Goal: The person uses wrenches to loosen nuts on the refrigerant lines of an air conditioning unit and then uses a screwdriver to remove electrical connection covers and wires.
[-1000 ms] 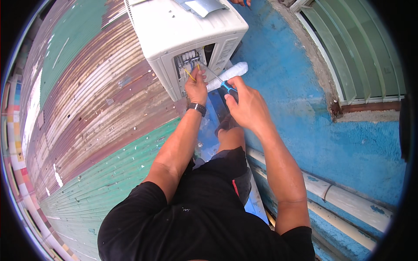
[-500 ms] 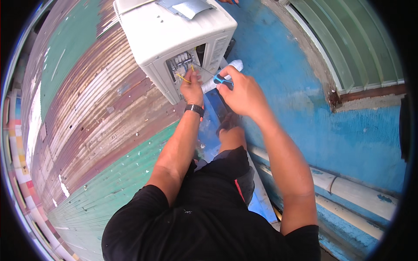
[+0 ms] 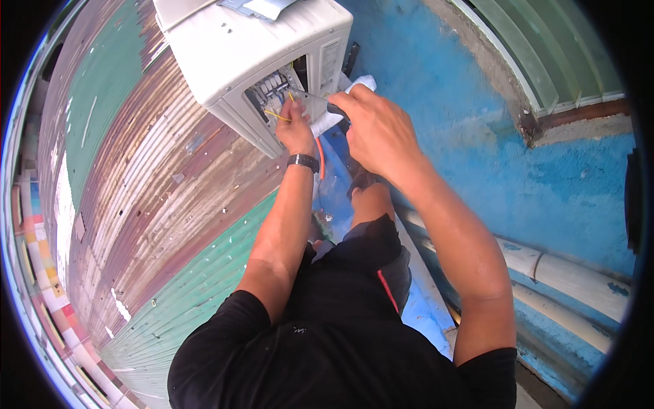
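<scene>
A white air conditioner outdoor unit [image 3: 252, 58] stands ahead of me, its side opening exposing a terminal block [image 3: 271, 84] and wiring. My left hand [image 3: 297, 133] is closed at this opening, fingertips pinching a yellow wire [image 3: 276, 116] just below the terminals. In my right hand [image 3: 380, 131] is a screwdriver [image 3: 337, 110], its dark handle mostly covered by my fingers. The thin shaft points left into the opening, toward the terminals; whether the tip sits in a screw is too small to tell.
Silvery sheet pieces [image 3: 262, 7] lie on the unit's top. White-wrapped piping [image 3: 327, 124] and an orange tube [image 3: 321, 160] are beside it. A blue wall [image 3: 443, 109] rises on my right, with pipes [image 3: 572, 283] along its base. Corrugated roofing [image 3: 170, 177] spreads out left.
My right hand has turned over the screwdriver handle, hiding its blue part and showing more of the back of the hand. My left hand stays at the yellow wire. The view has shifted slightly.
</scene>
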A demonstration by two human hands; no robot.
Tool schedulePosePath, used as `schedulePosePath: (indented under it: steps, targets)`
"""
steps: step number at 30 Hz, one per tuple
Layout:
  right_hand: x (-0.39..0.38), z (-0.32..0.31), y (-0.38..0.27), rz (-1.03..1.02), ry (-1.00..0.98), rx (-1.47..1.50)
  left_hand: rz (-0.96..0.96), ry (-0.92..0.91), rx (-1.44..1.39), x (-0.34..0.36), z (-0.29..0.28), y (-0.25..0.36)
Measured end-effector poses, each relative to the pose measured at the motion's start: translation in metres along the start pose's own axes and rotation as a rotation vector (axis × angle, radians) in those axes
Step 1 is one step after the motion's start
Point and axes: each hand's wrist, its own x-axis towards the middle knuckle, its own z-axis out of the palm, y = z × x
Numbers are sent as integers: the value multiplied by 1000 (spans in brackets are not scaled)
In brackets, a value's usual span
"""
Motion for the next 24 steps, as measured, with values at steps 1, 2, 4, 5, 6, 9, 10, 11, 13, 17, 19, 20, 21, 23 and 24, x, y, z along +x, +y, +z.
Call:
schedulePosePath:
  steps: [1,2,4,5,6,9,10,11,13,17,19,20,21,23,24]
  targets:
    - [1,-2,1,44,-69,32,-6,12,-9,0,0,0]
    - [3,-4,1,87,-138,64,-8,9,-4,1,0,1]
    - [10,-2,2,205,-181,31,-21,26,-3,1,3,1]
    - [12,-2,1,317,-225,-3,-23,21,0,0,4,1]
    - [14,-3,-2,320,-225,0,-17,25,4,0,4,0]
    - [12,-4,-4,313,-327,-3,-19,31,7,1,3,1]
    - [7,1,-3,202,-214,-68,-26,34,1,0,4,1]
    - [2,5,-2,91,-100,-132,-28,34,2,0,4,2]
    - [-1,5,0,-8,-17,-151,-24,53,8,1,6,2]
    - [-6,10,1,-134,120,-215,-54,87,-45,0,13,1]
    - [-6,9,-1,-96,94,-178,-40,91,-59,-2,14,1]
    - [-7,7,-2,-53,65,-138,-35,91,-64,-2,13,2]
    - [-6,6,-2,-56,71,-141,-45,90,-82,-3,12,2]
    - [-6,3,-2,-3,-10,-78,-53,94,-95,-3,12,2]
    - [-5,3,-4,-4,-5,-79,-49,90,-97,-2,12,2]
